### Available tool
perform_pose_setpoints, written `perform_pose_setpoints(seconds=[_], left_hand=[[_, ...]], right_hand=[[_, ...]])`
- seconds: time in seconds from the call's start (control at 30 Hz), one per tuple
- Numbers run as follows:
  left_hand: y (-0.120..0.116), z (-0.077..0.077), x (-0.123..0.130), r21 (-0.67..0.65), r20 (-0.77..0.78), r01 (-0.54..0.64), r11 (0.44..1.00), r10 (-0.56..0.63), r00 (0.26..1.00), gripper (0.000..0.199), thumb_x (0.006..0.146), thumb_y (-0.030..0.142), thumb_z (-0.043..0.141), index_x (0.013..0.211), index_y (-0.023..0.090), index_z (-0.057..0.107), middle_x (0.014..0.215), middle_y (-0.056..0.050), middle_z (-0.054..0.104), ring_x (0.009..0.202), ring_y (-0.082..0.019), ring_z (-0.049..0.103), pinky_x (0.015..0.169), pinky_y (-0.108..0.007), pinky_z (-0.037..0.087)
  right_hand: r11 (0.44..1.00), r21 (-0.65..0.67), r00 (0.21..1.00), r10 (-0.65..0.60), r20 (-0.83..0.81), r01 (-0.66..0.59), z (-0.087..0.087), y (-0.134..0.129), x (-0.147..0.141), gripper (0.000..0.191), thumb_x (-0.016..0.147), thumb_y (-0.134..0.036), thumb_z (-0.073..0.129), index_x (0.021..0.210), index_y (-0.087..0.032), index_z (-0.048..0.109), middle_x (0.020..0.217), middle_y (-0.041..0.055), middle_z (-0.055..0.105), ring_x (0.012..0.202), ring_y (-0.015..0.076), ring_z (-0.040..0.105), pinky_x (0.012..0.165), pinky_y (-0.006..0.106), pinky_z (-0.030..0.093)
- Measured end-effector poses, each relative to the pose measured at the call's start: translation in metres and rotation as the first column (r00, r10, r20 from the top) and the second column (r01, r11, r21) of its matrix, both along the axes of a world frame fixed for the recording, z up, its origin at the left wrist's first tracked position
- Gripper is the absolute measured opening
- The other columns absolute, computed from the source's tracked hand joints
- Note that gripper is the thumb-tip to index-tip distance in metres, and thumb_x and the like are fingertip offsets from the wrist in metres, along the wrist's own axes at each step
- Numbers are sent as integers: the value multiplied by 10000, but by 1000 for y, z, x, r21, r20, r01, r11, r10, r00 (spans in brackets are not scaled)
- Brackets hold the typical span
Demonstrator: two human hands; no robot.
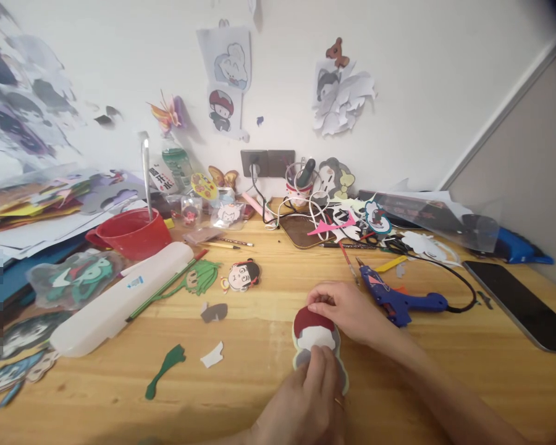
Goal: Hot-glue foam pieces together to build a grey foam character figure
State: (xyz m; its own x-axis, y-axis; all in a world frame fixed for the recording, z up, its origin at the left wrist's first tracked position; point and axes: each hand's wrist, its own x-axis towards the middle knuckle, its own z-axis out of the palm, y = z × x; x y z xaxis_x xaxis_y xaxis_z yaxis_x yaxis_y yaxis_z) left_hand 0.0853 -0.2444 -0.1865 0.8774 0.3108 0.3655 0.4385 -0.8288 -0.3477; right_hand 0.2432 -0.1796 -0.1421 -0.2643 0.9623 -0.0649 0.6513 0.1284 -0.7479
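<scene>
On the wooden table in front of me lies a layered cutout figure with a dark red cap, a white face piece and a grey body on a pale backing. My right hand is closed, its thumb and fingers at the top edge of the red cap. From below, my left hand presses its bunched fingertips onto the face and body, hiding much of the lower part. Left of the figure are a white scrap, a green cut piece and a grey scrap.
A blue glue gun with a black cord lies right of my hands, near a dark phone. To the left are a white pencil case, a red mug and finished cutouts such as a face. Clutter and cables line the wall.
</scene>
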Motion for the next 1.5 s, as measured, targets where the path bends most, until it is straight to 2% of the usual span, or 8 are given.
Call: perform_pose_setpoints(seconds=[0.33,0.43,0.53,0.67,0.9,1.07,1.27,1.5], left_hand=[[2,1,0,32,20,7,999,-8,1000,273,865,187,388,954,56,611,996,-128,635,876,-206,586,654,-258,452],[3,1,0,49,-11,-3,999,4,1000,295,880,191,370,994,42,597,1015,-136,628,895,-201,589,704,-269,458],[3,-2,-1,92,36,-8,996,5,999,276,863,145,374,989,53,601,1005,-111,639,922,-208,596,765,-289,456],[2,-8,-1,141,110,-22,990,7,994,269,843,106,379,978,58,607,987,-87,652,911,-211,613,752,-279,465],[1,-12,-2,155,67,-18,988,7,998,263,857,143,401,1005,44,594,1017,-127,636,929,-215,607,749,-277,466],[1,-12,-2,135,74,-17,991,7,997,261,846,126,404,1008,51,593,1009,-109,643,934,-219,605,753,-281,465],[1,-11,-4,150,21,-14,989,11,1000,266,852,148,418,1040,39,574,1040,-143,621,945,-220,592,791,-308,434],[5,-5,-1,87,159,-56,995,42,986,228,848,178,410,938,93,601,975,-88,626,994,-281,565,898,-437,327]], right_hand=[[1000,-27,1000,15,26,-14,-1,-2,3,118,735,-174,496,681,-185,601,708,-3,628,671,141,543,586,237,378],[1000,-9,999,9,48,-9,-2,-3,3,111,732,-171,507,690,-189,609,720,0,634,676,143,546,596,242,376],[1000,6,998,15,64,-15,-2,-3,3,107,731,-169,513,693,-190,610,733,3,632,690,146,543,609,244,374],[999,23,997,41,72,-43,-3,-3,5,115,747,-164,501,699,-192,602,753,3,627,716,146,539,633,246,370],[996,28,994,77,78,-79,-2,-4,6,108,759,-163,512,704,-193,600,756,-2,622,719,142,537,639,243,365],[997,26,994,73,79,-75,-3,-4,6,104,766,-181,515,712,-194,603,756,-1,607,715,140,532,626,233,369],[998,32,994,59,92,-62,-5,-4,6,99,759,-180,514,707,-196,597,750,-1,603,714,144,531,627,241,373],[997,56,991,52,124,-60,-5,-5,5,98,750,-170,515,704,-197,598,745,-1,592,705,140,519,617,244,362]])
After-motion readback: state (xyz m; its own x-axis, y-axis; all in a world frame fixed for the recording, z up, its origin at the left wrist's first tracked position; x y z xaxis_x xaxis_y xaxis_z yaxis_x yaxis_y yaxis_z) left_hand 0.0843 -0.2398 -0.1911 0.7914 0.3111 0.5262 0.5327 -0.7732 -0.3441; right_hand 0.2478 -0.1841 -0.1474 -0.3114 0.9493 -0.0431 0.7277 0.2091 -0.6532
